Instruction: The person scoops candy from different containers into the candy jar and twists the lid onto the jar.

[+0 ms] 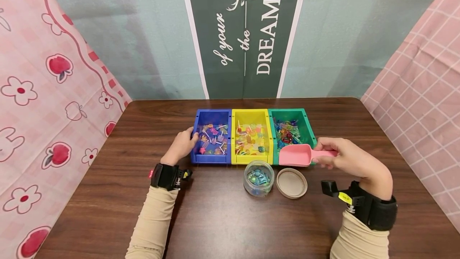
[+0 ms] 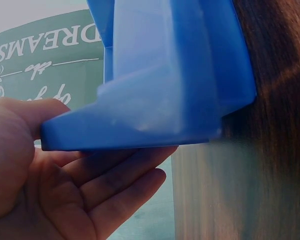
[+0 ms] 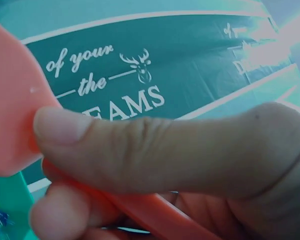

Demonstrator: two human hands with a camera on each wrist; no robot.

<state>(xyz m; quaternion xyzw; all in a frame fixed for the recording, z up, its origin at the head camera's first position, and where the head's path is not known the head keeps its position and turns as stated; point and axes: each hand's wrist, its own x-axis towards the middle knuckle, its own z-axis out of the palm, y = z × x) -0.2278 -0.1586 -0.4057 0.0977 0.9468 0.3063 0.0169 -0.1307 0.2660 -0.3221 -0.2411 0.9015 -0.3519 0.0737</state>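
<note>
Right of the blue bin (image 1: pixel 213 116) your left hand (image 1: pixel 181 144) grips, your right hand (image 1: pixel 345 156) holds a likely light scoop's handle (image 1: pixel 317 154).

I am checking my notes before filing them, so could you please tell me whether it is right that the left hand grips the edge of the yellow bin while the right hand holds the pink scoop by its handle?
Not quite: the left hand grips the edge of the blue bin, as the left wrist view shows, while the right hand holds the pink scoop by its handle.
</note>
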